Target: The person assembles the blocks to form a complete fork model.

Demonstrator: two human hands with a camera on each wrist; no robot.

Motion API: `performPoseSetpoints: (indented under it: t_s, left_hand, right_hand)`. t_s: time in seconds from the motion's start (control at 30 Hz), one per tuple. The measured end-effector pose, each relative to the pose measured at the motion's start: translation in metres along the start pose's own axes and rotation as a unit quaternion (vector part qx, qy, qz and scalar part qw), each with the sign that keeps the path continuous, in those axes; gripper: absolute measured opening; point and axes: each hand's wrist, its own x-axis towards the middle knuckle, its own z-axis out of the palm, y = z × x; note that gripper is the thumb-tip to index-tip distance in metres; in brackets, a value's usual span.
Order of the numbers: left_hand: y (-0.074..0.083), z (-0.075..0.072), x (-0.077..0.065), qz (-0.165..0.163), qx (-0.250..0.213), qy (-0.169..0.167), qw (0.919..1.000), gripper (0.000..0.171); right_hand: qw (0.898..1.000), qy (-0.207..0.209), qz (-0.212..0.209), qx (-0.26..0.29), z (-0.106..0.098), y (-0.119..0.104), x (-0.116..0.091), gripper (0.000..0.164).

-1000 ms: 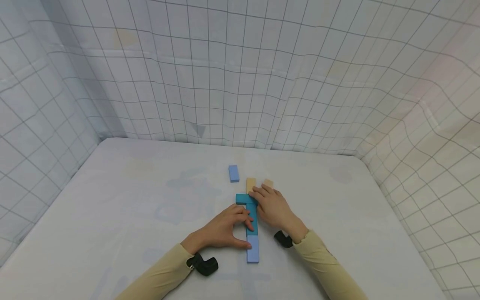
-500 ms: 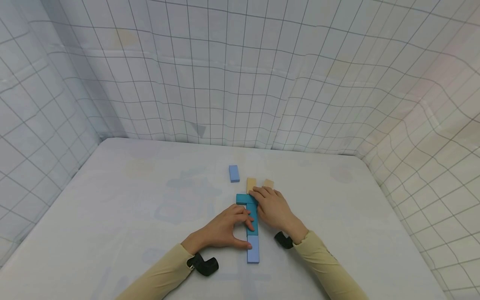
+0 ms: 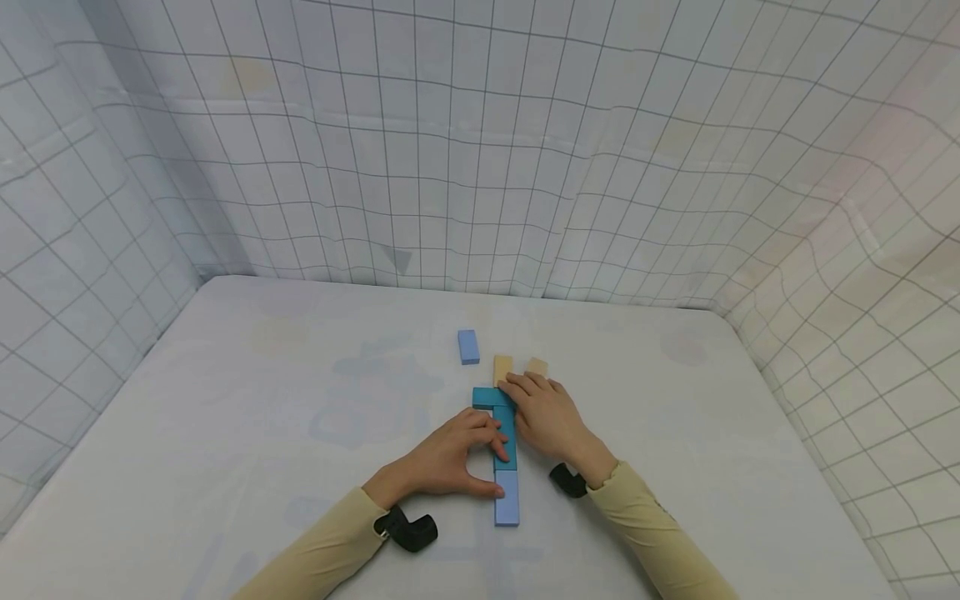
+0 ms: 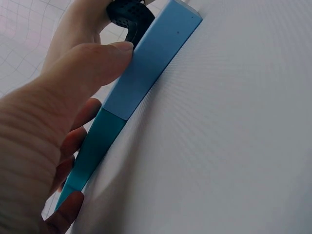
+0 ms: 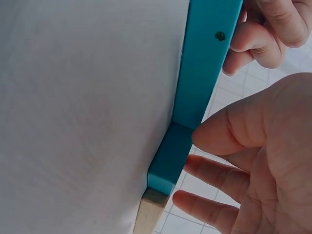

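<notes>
In the head view a row of blocks lies on the white cloth. A light blue block (image 3: pixel 507 504) forms the near end and a long teal block (image 3: pixel 506 433) the middle. Across its far end lies a shorter teal block (image 3: pixel 489 398), with a yellow block (image 3: pixel 502 367) beyond. My left hand (image 3: pixel 446 458) is spread along the left side, thumb on the light blue block (image 4: pixel 153 63), fingers on the long teal one. My right hand (image 3: pixel 551 418) rests its fingertips over the crosswise teal block (image 5: pixel 170 153), partly hiding it; its thumb touches near the joint of the teal blocks.
Another light blue block (image 3: pixel 468 348) lies apart, farther back on the left. A tan block (image 3: pixel 537 366) sits just beyond my right fingers. Grid-patterned cloth (image 3: pixel 480 167) hangs behind and at both sides. Each wrist wears a black camera mount (image 3: pixel 408 530).
</notes>
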Motion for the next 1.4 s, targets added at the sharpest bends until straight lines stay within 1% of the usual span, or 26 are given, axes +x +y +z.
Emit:
performPoseSetpoints:
  t_s: [0.23,0.63,1.03,1.17,1.4]
  left_hand:
    - [0.0,0.0,0.0,-0.001,0.001,-0.002,1.0,0.034]
    - [0.001,-0.001,0.001,-0.002,0.003,-0.006,1.0,0.034]
    - [0.0,-0.001,0.001,0.001,0.001,-0.003,1.0,0.034]
    - [-0.001,-0.001,0.002,0.005,0.001,-0.002,1.0,0.034]
    - [-0.001,-0.001,0.001,0.01,0.001,0.0,1.0,0.034]
  right_hand:
    - [1.0,-0.013,0.005,-0.008,0.0,-0.001,-0.001,0.043]
    - [1.0,-0.007,0.002,-0.011,0.002,0.0,-0.001,0.043]
    - [0.999,-0.021,0.015,0.027,-0.002,0.002,-0.001,0.038]
    - [0.999,-0.033,0.008,0.03,-0.003,0.005,-0.002,0.043]
    - [0.998,-0.056,-0.018,0.032,-0.005,0.011,-0.005,0.054]
